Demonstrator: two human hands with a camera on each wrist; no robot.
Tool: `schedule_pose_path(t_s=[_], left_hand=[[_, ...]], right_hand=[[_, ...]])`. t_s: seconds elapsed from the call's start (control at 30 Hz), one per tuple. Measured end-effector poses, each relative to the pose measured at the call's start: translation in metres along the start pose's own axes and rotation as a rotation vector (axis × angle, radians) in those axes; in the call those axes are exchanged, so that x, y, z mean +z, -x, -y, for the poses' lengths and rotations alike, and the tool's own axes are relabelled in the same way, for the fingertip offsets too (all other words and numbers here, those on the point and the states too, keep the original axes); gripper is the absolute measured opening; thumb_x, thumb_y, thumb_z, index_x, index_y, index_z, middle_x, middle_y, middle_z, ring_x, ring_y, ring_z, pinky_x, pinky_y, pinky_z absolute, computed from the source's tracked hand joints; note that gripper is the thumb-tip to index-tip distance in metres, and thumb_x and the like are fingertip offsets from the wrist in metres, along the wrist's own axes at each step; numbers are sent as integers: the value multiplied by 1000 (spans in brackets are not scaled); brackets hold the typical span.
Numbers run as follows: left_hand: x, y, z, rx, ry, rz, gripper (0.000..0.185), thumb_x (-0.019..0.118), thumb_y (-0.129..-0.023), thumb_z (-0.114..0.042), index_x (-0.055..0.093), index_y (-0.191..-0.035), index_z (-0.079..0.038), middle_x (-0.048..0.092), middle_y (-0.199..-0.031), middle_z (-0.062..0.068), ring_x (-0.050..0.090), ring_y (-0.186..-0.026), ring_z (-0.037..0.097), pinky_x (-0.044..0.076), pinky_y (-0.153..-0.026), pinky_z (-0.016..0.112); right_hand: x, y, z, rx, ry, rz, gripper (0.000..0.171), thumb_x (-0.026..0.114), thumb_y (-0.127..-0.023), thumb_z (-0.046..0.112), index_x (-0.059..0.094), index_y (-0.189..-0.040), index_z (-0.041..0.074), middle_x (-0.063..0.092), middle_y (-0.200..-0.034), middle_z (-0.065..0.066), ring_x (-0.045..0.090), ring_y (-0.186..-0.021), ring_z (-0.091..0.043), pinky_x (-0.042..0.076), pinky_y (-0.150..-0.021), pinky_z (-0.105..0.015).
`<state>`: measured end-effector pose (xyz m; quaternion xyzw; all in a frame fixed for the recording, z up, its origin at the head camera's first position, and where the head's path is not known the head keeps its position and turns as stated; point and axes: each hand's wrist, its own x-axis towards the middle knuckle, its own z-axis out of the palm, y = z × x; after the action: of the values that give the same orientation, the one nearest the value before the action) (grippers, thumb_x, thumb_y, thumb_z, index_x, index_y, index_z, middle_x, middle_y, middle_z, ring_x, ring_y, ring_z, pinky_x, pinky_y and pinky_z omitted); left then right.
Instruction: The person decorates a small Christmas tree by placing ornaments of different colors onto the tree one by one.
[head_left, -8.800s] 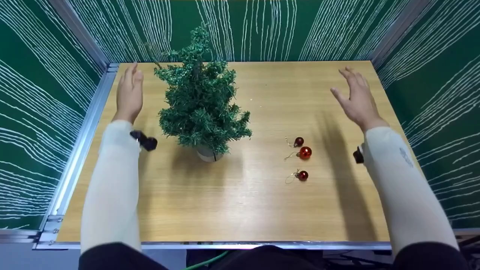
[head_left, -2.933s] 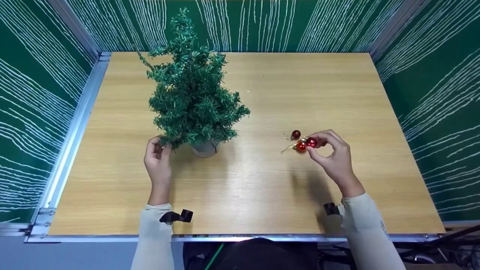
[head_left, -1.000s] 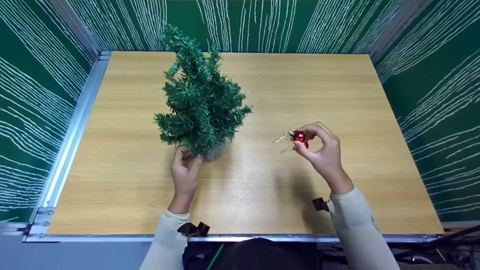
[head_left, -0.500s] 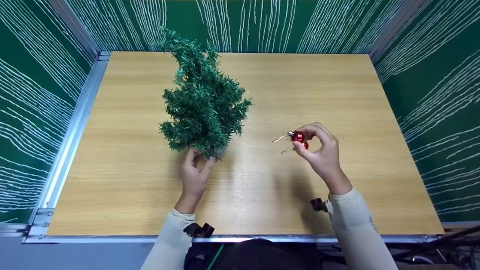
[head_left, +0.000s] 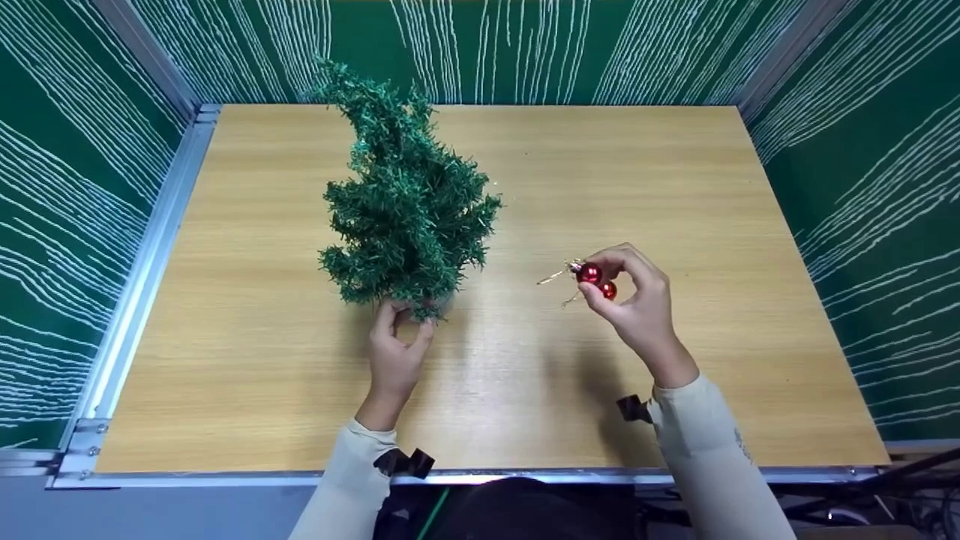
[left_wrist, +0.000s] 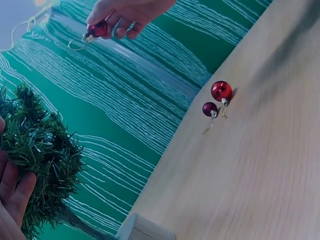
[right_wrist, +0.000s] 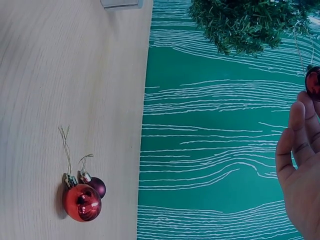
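A small artificial Christmas tree (head_left: 409, 217) stands left of centre, its top bent to the left. My left hand (head_left: 395, 360) grips its low front branches between thumb and fingers; foliage partly covers the fingertips. The pale pot (left_wrist: 145, 231) shows in the left wrist view. My right hand (head_left: 637, 309) pinches a shiny red bauble (head_left: 589, 273) above the table, its gold loop pointing left toward the tree. Below it lies a larger red bauble (head_left: 609, 290), partly covered in the head view. Beside that, a small dark red bauble (right_wrist: 98, 186) shows in both wrist views.
The wooden table (head_left: 495, 405) is bounded by green panels (head_left: 525, 52) with white lines at the back and sides. A metal rail (head_left: 150, 277) runs along the left edge.
My right hand has picked up a bauble and drifted slightly left with it. My left hand has taken hold of the tree's branches and moved right; the tree has turned.
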<state>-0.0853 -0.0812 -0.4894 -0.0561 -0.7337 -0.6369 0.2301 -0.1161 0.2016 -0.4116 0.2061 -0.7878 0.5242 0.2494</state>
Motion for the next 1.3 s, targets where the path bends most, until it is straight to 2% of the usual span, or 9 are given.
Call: schedule_pose_path(t_s=[0.23, 0.47, 0.7, 0.83, 0.93, 1.07, 1.17, 1.23, 1.3], left_hand=[[-2, 2, 4, 46, -7, -4, 26, 64, -81, 9, 54, -105, 9, 62, -103, 14, 59, -103, 19, 48, -95, 24], [-4, 3, 5, 64, -51, -29, 26, 65, -81, 6, 54, -105, 7, 59, -103, 9, 58, -101, 21, 49, -93, 26], [-6, 2, 4, 138, -70, -58, 27, 69, -79, 5, 57, -103, 6, 60, -101, 10, 58, -99, 20, 50, -90, 25], [-7, 2, 4, 186, -71, -95, 29, 72, -77, 3, 59, -102, 5, 61, -98, 11, 59, -95, 18, 51, -85, 22], [-8, 2, 4, 208, -63, -124, 28, 73, -75, 2, 60, -99, 4, 62, -95, 12, 60, -91, 16, 51, -80, 22], [-10, 2, 2, 226, -45, -136, 26, 73, -75, 3, 60, -97, 4, 62, -94, 13, 60, -90, 12, 52, -78, 22], [-11, 1, -2, 241, -23, -146, 22, 72, -75, 2, 60, -94, 4, 62, -92, 13, 60, -85, 13, 53, -74, 23], [-12, 0, -6, 250, -6, -158, 18, 71, -76, 0, 61, -91, 3, 62, -91, 13, 60, -78, 17, 53, -69, 25], [-12, -1, -9, 260, 4, -172, 15, 70, -77, -3, 61, -88, 2, 62, -89, 12, 58, -73, 22, 51, -63, 29]], right_hand=[[3, 1, 0, -3, 9, 2, 25, 74, -71, -16, 65, -92, -8, 63, -82, -13, 52, -74, -5, 40, -62, -14], [5, 8, -25, 10, 18, 22, 29, 79, -70, -13, 68, -95, -2, 65, -86, -9, 55, -76, -6, 44, -67, -18], [7, 10, -28, 7, 10, 47, 29, 80, -72, -8, 68, -97, 1, 66, -88, -7, 53, -72, -11, 40, -56, -14], [10, 11, -22, 23, -5, 59, 29, 78, -71, -14, 67, -96, -3, 65, -87, -10, 55, -74, -8, 44, -57, -12], [12, 9, -8, 26, -17, 72, 27, 77, -71, -15, 66, -94, -5, 64, -85, -12, 55, -75, -6, 45, -61, -13], [14, 9, 5, 15, -11, 78, 26, 76, -72, -13, 66, -94, -3, 63, -83, -11, 55, -75, -6, 41, -61, -15], [16, 11, -3, 15, 0, 78, 27, 77, -71, -12, 67, -94, -2, 64, -83, -9, 56, -75, -6, 38, -60, -16], [17, 14, -10, 16, 7, 80, 27, 78, -71, -11, 67, -94, -1, 64, -83, -8, 55, -75, -6, 37, -60, -17], [18, 13, -8, 18, 5, 83, 27, 78, -71, -10, 67, -93, 0, 64, -83, -8, 55, -74, -6, 36, -60, -18]])
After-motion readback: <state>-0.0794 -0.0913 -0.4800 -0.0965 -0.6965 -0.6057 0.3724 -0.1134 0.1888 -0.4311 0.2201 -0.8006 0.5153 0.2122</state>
